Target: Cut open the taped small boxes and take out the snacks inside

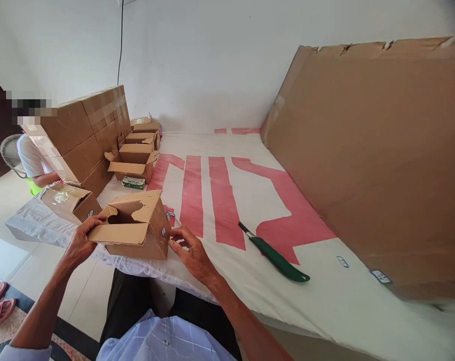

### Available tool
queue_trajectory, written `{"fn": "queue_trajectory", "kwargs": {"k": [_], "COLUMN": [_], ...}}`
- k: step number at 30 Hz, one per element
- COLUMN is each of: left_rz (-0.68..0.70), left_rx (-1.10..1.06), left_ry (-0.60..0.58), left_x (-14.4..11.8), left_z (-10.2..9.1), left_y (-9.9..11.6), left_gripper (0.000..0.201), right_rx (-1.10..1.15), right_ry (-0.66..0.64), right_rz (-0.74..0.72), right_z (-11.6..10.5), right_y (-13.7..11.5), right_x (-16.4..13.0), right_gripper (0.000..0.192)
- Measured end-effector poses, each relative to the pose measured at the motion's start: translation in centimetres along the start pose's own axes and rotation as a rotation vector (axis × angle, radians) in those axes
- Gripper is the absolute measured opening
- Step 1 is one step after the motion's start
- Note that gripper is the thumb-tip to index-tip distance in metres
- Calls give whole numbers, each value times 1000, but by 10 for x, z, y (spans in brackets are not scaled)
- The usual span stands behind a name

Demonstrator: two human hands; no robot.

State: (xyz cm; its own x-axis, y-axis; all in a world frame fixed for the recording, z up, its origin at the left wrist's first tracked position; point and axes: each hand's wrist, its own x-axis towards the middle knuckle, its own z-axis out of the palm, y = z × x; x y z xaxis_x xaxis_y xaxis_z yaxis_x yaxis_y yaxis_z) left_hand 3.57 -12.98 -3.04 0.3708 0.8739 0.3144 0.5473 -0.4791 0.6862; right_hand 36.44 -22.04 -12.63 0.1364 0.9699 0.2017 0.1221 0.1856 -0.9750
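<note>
Here, lower left of frame, left hand [79, 243] grips the small carton's [135, 228] front flap while right hand [192, 253] fingertips brace its side, loosely curled; best pressing both flaps evenly.

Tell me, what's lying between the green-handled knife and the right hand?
Nothing: between the knife and the right hand the head view shows only bare white cloth with red stripes.

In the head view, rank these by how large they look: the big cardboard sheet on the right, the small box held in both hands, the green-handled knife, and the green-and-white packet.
1. Cardboard sheet, largest by far.
2. Small box, between left hand and right hand.
3. Knife.
4. Packet, smallest, though it lies farther from the camera, which shrinks it.
</note>
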Motion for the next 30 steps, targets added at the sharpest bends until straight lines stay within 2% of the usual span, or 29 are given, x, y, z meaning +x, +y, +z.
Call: {"fn": "queue_trajectory", "kwargs": {"k": [4, 8, 12, 19, 25, 30], "left_rz": [-15, -3, -13, 20, 32, 33], "left_rx": [-6, 8, 30, 60, 39, 32], "left_ry": [-1, -13, -28, -42, -46, -45], "left_x": [-1, -3, -6, -7, -6, -7], "left_z": [-3, -8, -12, -15, -13, -13], "left_y": [-2, -4, -4, -3, -3, -2], "left_gripper": [19, 21, 23, 20, 21, 20], "right_rx": [13, 65, 162, 231, 218, 222], "right_ry": [50, 127, 100, 22, 29, 16], "right_rz": [25, 35, 69, 23, -52, -54], "right_z": [1, 2, 4, 5, 0, -2], "right_y": [2, 7, 11, 11, 6, 4], "right_x": [9, 27, 44, 51, 50, 49], "right_gripper": [31, 47, 61, 48, 43, 42]}}
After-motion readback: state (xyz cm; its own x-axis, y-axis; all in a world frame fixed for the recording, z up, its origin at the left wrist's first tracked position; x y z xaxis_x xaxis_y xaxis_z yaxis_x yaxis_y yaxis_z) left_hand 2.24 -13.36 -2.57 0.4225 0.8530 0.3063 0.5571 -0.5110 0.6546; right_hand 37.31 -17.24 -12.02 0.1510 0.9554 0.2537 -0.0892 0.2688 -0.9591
